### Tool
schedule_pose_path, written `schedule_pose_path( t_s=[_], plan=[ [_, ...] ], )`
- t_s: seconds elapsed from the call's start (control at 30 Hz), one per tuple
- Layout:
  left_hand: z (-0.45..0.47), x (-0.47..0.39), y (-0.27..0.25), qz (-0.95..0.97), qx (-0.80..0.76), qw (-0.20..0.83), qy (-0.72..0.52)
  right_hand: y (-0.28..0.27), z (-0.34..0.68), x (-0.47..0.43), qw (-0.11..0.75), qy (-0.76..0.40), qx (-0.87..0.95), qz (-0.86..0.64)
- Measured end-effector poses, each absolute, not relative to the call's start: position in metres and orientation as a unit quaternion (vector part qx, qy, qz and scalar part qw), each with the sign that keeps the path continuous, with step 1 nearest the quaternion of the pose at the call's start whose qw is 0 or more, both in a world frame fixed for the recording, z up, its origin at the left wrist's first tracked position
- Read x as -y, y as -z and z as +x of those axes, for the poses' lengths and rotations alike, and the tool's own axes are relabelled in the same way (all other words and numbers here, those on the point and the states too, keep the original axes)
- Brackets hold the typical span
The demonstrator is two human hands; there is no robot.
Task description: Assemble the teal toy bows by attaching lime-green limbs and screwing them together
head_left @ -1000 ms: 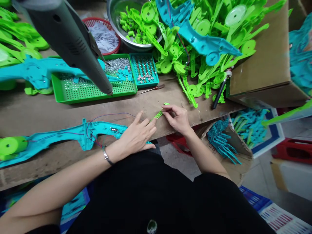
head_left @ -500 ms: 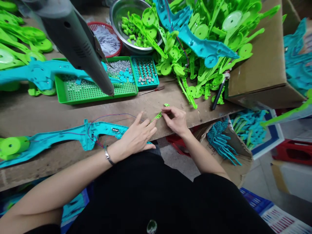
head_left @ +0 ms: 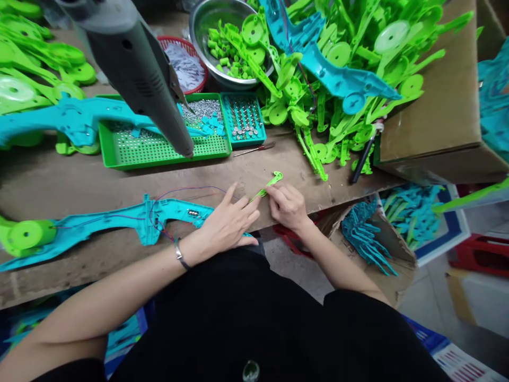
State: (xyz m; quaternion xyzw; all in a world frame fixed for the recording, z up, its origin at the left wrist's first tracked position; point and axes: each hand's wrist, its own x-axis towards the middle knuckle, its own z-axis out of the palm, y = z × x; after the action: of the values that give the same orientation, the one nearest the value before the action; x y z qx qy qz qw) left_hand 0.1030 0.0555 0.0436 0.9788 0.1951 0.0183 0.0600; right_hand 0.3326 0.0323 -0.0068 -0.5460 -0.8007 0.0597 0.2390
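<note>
A small green plastic part point(head_left: 274, 180) with a hooked end lies slanted on the bench in front of me. My left hand point(head_left: 228, 220) is spread, palm down, its fingertips on the lower end of that part. Beneath the same hand runs one end of a long blue plastic shell point(head_left: 107, 219), with thin wires and a small spring-like metal piece in it. My right hand point(head_left: 289, 208) is closed, thumb and forefinger pinched right beside the green part; what they hold, if anything, is hidden.
A grey tool point(head_left: 147, 79) hangs over a green tray point(head_left: 163, 154) of small metal pieces. Nearby are a teal tray point(head_left: 243, 139), a screwdriver point(head_left: 254, 148) and a steel bowl point(head_left: 199, 32). Green parts point(head_left: 334, 53) are heaped beside a cardboard box point(head_left: 433, 116).
My right hand has drawn back slightly from the green part, uncovering more of it, and its fingers are more curled. The left hand stays spread; the whole view has shifted slightly.
</note>
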Motion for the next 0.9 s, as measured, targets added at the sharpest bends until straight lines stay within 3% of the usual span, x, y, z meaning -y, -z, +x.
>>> schedule_pose_path(
  t_s=[0.1,0.2,0.33,0.5,0.63,0.77,0.9],
  plan=[
    [0.101,-0.054,-0.043,0.978,-0.198,0.067,-0.023,0.0,0.335,-0.033,0.238,-0.095,0.789,-0.558],
    [0.094,-0.055,-0.049,0.974,-0.206,0.083,-0.036,-0.015,0.34,-0.037,0.294,-0.168,0.75,-0.568],
    [0.083,-0.068,-0.061,0.961,-0.257,0.081,-0.065,-0.036,0.334,-0.039,0.336,-0.184,0.731,-0.564],
    [0.081,-0.098,-0.066,0.94,-0.305,0.146,0.04,-0.038,0.307,-0.039,0.255,-0.255,0.801,-0.477],
    [0.087,-0.11,-0.063,0.926,-0.303,0.211,0.079,-0.03,0.299,-0.043,0.247,-0.299,0.774,-0.5],
    [0.097,-0.099,-0.069,0.913,-0.342,0.215,0.063,-0.03,0.301,-0.047,0.233,-0.327,0.762,-0.509],
    [0.107,-0.064,-0.077,0.903,-0.402,0.143,0.048,-0.032,0.301,-0.047,0.227,-0.335,0.76,-0.509]
  ],
)
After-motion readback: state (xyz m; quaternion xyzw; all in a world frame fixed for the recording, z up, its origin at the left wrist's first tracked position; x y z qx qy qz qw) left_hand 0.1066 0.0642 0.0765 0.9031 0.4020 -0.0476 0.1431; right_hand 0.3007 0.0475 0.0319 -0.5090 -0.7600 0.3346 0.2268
